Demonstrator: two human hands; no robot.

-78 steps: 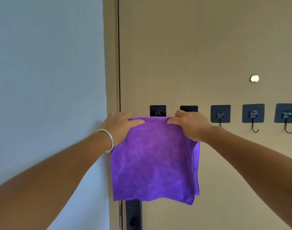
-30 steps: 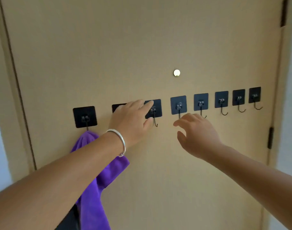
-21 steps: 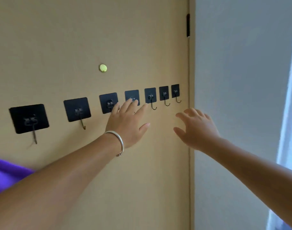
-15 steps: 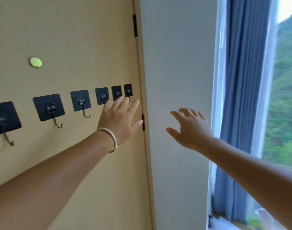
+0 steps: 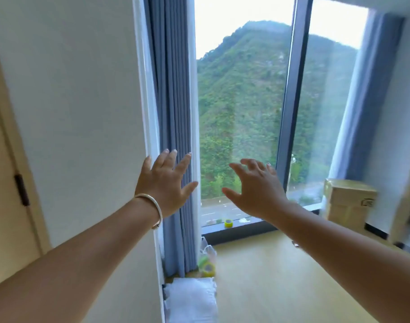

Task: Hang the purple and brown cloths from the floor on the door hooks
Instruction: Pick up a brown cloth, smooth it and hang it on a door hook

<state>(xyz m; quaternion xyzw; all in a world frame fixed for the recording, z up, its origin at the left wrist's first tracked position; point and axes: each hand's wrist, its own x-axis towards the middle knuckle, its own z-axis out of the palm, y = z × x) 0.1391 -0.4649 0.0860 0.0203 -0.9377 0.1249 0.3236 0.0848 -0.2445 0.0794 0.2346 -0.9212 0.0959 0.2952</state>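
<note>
Window (image 5: 241, 108): tall glass panes with a dark frame, filling the middle and right of the view; a green hillside and a road show through them.
Wall (image 5: 78, 108): plain white, on the left, running up to the window's edge.
Floor (image 5: 281, 280): pale wood, seen at the lower right below the window.
Curtain (image 5: 173, 89): blue-grey, pleated, hanging between the wall and the glass down to the floor.
Door (image 5: 3, 183): only a tan strip with a dark hinge shows at the far left edge; none of its hooks are in view.
Cardboard box (image 5: 348, 203): brown, standing by the right end of the window.
White bundle (image 5: 190, 299): crinkled white material lying on the floor at the foot of the curtain.
Left hand (image 5: 164, 185): raised in front of the curtain, back toward the camera, fingers spread and nearly straight, thumb out to the right; it holds nothing and touches nothing that can be seen. A silver bangle (image 5: 152, 206) sits on its wrist.
Right hand (image 5: 257, 190): raised beside the left, apart from it, in front of the glass; fingers spread and slightly bent, thumb pointing left; it is empty too.
Tape rolls (image 5: 207, 266): yellow-green rolls in a clear bag on the floor by the curtain's hem; another small yellow roll (image 5: 228, 223) sits on the window ledge.
Purple and brown cloths: neither cloth is visible in this view.
</note>
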